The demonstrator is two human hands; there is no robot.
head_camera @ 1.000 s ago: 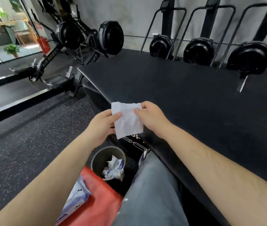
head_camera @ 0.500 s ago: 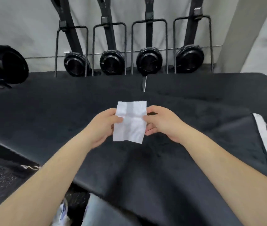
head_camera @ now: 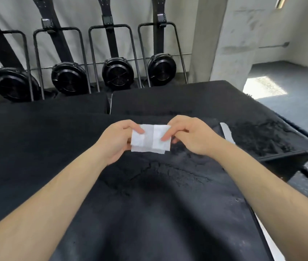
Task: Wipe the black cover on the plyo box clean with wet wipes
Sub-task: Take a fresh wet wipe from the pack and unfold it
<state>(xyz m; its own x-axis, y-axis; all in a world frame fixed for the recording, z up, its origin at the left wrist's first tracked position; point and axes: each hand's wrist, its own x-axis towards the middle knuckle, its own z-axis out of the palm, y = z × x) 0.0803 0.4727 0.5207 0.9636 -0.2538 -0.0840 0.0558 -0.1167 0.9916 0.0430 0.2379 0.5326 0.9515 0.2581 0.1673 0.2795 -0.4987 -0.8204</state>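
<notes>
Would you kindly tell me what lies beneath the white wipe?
The black cover, scuffed and dusty there. The left hand and right hand pinch the wipe over it; the patch straight behind the wipe is hidden.

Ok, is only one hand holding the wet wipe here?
No, the left hand pinches one side of the wet wipe and the right hand the other.

- wet wipe (head_camera: 150, 138): white, w/ greyer band down the middle
- cover (head_camera: 149, 204): black, dull w/ grey dusty patches
- strip (head_camera: 227, 133) on cover: white
- fan wheels (head_camera: 117, 73): black
- wall (head_camera: 74, 16): light grey
</notes>
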